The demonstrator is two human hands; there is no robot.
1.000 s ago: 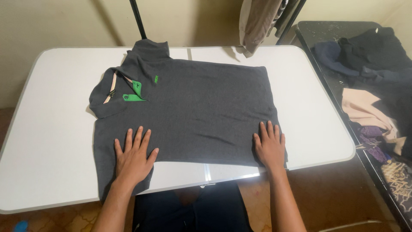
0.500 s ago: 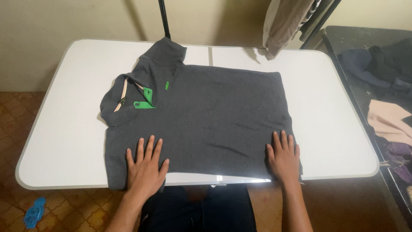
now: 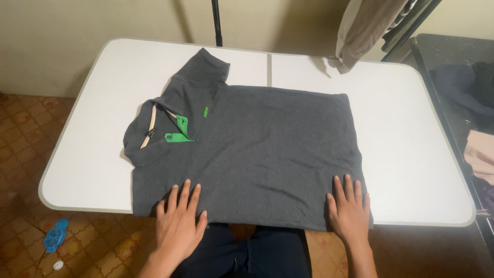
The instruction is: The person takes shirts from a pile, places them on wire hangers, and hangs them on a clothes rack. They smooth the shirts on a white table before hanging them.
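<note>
Both hands lie flat and open, palms down, holding nothing. In the head view, the left hand presses the lower left corner of the dark grey polo shirt, and the right hand presses its lower right corner, fingers spread and pointing to the top of the frame.

The shirt is spread across the middle of the white folding table. Its lower hem runs along the near table edge and passes a little over it between the two hands. The collar with the green placket is at centre left, and one sleeve reaches toward the upper edge of the table.

Bare table surface is open on the left side of the shirt, and a wider part is open on the right. A hanging beige cloth touches the frame top, upper right. Dark clothes lie on a black surface at the far right edge.
</note>
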